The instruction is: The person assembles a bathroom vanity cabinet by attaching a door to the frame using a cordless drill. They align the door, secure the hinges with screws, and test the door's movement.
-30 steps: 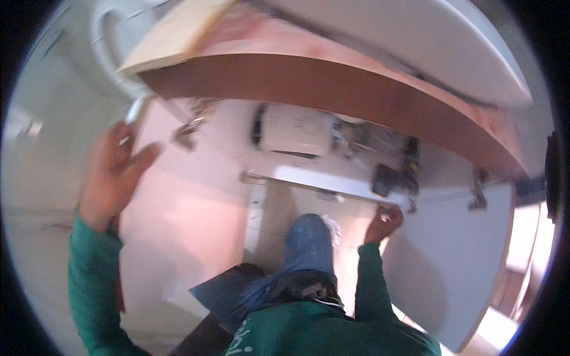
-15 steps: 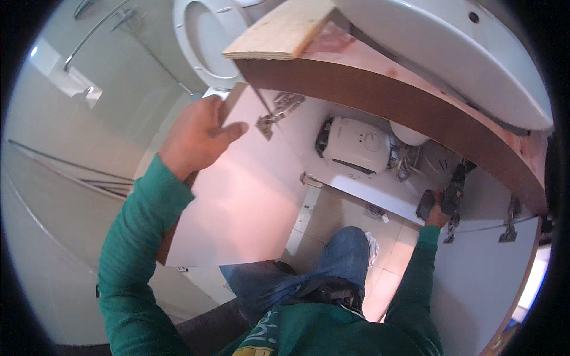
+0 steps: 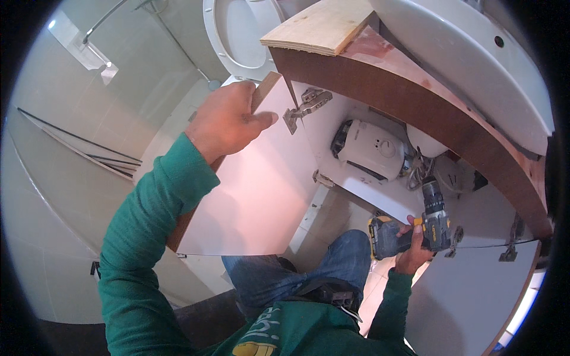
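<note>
My left hand (image 3: 228, 118) grips the edge of the left cabinet door (image 3: 243, 196), its thumb over the white inner face and the fingers hidden behind. The door stands swung open, with a metal hinge (image 3: 309, 108) joining it near the cabinet top. In my right hand (image 3: 412, 256) is a yellow and black cordless drill (image 3: 436, 228), its chuck pointing away from me into the vanity cabinet. The battery end lies toward my knee. The right cabinet door (image 3: 469, 296) is open beside my right forearm, and further hinges show near the drill.
Inside the cabinet sits a white water heater (image 3: 371, 148), with cables and pipes (image 3: 420, 169) to its right. A brown curved front panel (image 3: 404, 101) overhangs the opening. Above are a plywood piece (image 3: 320, 26) and a white basin (image 3: 475, 71). A toilet (image 3: 243, 35) stands beyond.
My right hand has drawn the drill out from the cabinet's right side, back toward me and to the left. My left hand keeps its hold on the door; the view has shifted slightly.
</note>
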A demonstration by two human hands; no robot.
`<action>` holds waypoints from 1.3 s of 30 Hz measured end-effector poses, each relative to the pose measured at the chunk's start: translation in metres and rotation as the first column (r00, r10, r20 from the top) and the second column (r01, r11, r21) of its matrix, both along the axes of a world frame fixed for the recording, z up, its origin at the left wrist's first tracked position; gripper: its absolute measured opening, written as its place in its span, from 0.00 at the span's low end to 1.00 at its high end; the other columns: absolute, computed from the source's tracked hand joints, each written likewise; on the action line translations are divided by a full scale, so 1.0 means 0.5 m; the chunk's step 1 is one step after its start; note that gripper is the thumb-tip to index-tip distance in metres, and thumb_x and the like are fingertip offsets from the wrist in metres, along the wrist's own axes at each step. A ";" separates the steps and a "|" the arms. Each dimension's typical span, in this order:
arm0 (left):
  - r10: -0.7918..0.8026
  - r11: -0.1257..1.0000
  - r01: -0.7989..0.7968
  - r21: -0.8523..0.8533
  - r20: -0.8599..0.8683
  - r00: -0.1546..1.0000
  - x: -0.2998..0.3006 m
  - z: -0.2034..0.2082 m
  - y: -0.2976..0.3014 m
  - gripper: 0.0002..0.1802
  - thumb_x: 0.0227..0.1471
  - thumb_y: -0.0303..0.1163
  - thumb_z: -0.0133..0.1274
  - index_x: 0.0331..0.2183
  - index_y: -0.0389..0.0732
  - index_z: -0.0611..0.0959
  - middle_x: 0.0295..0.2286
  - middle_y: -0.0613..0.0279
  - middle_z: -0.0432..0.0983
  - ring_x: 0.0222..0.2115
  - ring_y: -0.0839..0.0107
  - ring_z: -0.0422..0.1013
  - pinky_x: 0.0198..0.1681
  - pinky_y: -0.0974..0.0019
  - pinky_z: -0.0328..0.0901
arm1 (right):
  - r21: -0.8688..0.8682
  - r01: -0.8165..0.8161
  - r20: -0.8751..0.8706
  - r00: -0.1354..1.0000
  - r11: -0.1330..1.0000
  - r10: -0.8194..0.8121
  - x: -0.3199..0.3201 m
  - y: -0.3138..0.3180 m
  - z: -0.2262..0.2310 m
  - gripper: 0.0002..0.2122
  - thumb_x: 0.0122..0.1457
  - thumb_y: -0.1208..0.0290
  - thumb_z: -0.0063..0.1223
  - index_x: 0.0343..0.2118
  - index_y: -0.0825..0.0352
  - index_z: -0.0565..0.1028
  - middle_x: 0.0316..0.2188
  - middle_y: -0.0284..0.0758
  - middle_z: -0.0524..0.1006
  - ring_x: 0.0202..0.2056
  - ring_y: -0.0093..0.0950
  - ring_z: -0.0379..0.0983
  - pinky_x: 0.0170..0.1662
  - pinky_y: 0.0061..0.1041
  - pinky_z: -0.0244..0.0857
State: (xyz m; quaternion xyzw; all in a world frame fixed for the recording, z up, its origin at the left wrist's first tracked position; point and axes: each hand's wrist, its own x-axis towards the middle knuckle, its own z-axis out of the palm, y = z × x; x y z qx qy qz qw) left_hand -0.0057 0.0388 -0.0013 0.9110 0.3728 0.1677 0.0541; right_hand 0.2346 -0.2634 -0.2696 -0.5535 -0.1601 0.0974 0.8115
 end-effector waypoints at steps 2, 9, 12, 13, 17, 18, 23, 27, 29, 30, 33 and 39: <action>-0.017 1.000 0.017 0.011 0.019 1.000 0.002 -0.003 0.005 0.24 0.50 0.43 0.67 0.28 0.30 0.78 0.20 0.49 0.71 0.23 0.59 0.69 0.27 0.55 0.63 | -0.004 -0.011 -0.052 0.999 1.000 0.011 -0.023 -0.015 0.006 0.17 0.63 0.70 0.59 0.51 0.72 0.71 0.40 0.50 0.81 0.28 0.27 0.75 0.31 0.26 0.72; 0.007 1.000 -0.006 -0.028 0.017 1.000 0.001 -0.006 0.009 0.23 0.50 0.42 0.67 0.28 0.29 0.79 0.20 0.49 0.71 0.22 0.58 0.69 0.28 0.55 0.64 | -0.068 -0.312 -0.012 0.950 0.948 0.312 -0.037 -0.017 0.037 0.18 0.59 0.69 0.61 0.49 0.72 0.74 0.35 0.44 0.81 0.28 0.26 0.75 0.32 0.28 0.72; 0.013 1.000 -0.013 -0.016 0.018 1.000 0.003 -0.004 0.006 0.23 0.50 0.41 0.67 0.27 0.28 0.79 0.20 0.49 0.71 0.22 0.58 0.69 0.29 0.54 0.64 | 0.016 -0.413 -0.123 0.903 0.911 0.412 -0.056 0.031 0.057 0.17 0.58 0.70 0.63 0.47 0.72 0.75 0.31 0.40 0.80 0.28 0.26 0.75 0.32 0.28 0.72; 0.015 1.000 -0.015 0.009 0.022 1.000 0.004 -0.003 0.006 0.23 0.49 0.41 0.67 0.27 0.28 0.79 0.20 0.48 0.71 0.22 0.58 0.69 0.29 0.54 0.65 | 0.062 -0.435 -0.173 0.882 0.898 0.439 -0.064 0.056 0.070 0.17 0.57 0.70 0.63 0.47 0.72 0.75 0.30 0.39 0.79 0.27 0.27 0.75 0.32 0.28 0.72; 0.026 0.999 -0.027 0.025 0.016 1.000 0.000 -0.009 0.008 0.23 0.49 0.40 0.67 0.28 0.28 0.78 0.20 0.46 0.72 0.23 0.56 0.69 0.31 0.53 0.65 | -0.043 -0.449 -0.147 0.886 0.892 0.439 -0.095 0.162 0.129 0.09 0.56 0.71 0.65 0.36 0.69 0.78 0.25 0.32 0.78 0.28 0.23 0.75 0.38 0.27 0.69; 0.031 0.999 -0.031 0.015 0.011 0.999 0.000 -0.006 0.007 0.23 0.49 0.40 0.67 0.28 0.28 0.78 0.21 0.46 0.72 0.23 0.55 0.70 0.31 0.52 0.65 | -0.038 -0.467 -0.133 0.879 0.883 0.459 -0.094 0.178 0.129 0.08 0.56 0.73 0.63 0.36 0.69 0.78 0.25 0.31 0.78 0.27 0.23 0.75 0.37 0.26 0.69; 0.058 0.997 -0.059 -0.052 -0.006 0.998 0.002 -0.005 0.006 0.22 0.49 0.40 0.66 0.29 0.29 0.78 0.22 0.45 0.73 0.23 0.54 0.71 0.31 0.52 0.65 | 0.070 -0.484 -0.148 0.860 0.872 0.489 -0.119 0.228 0.137 0.05 0.55 0.76 0.60 0.34 0.68 0.78 0.22 0.29 0.77 0.26 0.22 0.74 0.33 0.25 0.68; 0.078 0.996 -0.080 -0.045 -0.051 0.996 0.002 0.005 -0.006 0.22 0.50 0.41 0.66 0.30 0.29 0.78 0.22 0.46 0.73 0.24 0.54 0.72 0.31 0.52 0.65 | 0.079 -0.557 -0.115 0.819 0.827 0.562 -0.120 0.241 0.103 0.08 0.55 0.79 0.60 0.38 0.69 0.77 0.25 0.31 0.77 0.25 0.23 0.74 0.32 0.25 0.68; 0.084 0.994 -0.087 -0.067 -0.047 0.995 0.006 0.003 -0.003 0.23 0.51 0.41 0.66 0.31 0.29 0.78 0.22 0.46 0.73 0.24 0.55 0.72 0.31 0.52 0.65 | 0.153 -0.544 -0.167 0.809 0.825 0.564 -0.129 0.244 0.114 0.09 0.55 0.79 0.59 0.40 0.70 0.77 0.26 0.32 0.78 0.25 0.23 0.74 0.32 0.26 0.68; 0.087 0.993 -0.091 -0.079 -0.046 0.995 0.006 0.002 -0.002 0.23 0.51 0.41 0.66 0.31 0.29 0.78 0.22 0.46 0.73 0.24 0.55 0.72 0.31 0.52 0.65 | 0.189 -0.535 -0.193 0.802 0.824 0.565 -0.132 0.244 0.119 0.09 0.56 0.79 0.59 0.41 0.71 0.77 0.26 0.32 0.78 0.25 0.23 0.74 0.32 0.26 0.69; 0.100 0.992 -0.101 -0.072 -0.020 0.995 0.007 0.001 -0.006 0.23 0.51 0.42 0.66 0.31 0.29 0.78 0.22 0.46 0.73 0.25 0.55 0.72 0.31 0.53 0.65 | 0.171 -0.548 -0.206 0.792 0.819 0.574 -0.131 0.245 0.113 0.12 0.56 0.80 0.59 0.43 0.72 0.77 0.27 0.32 0.78 0.26 0.23 0.74 0.32 0.26 0.69; 0.059 0.997 -0.061 -0.048 -0.029 0.998 0.006 0.004 -0.002 0.23 0.51 0.41 0.67 0.30 0.29 0.78 0.21 0.48 0.71 0.23 0.58 0.69 0.30 0.55 0.65 | 0.216 -0.573 -0.208 0.764 0.791 0.610 -0.130 0.256 0.092 0.17 0.57 0.78 0.59 0.50 0.74 0.76 0.28 0.33 0.77 0.26 0.24 0.73 0.33 0.27 0.69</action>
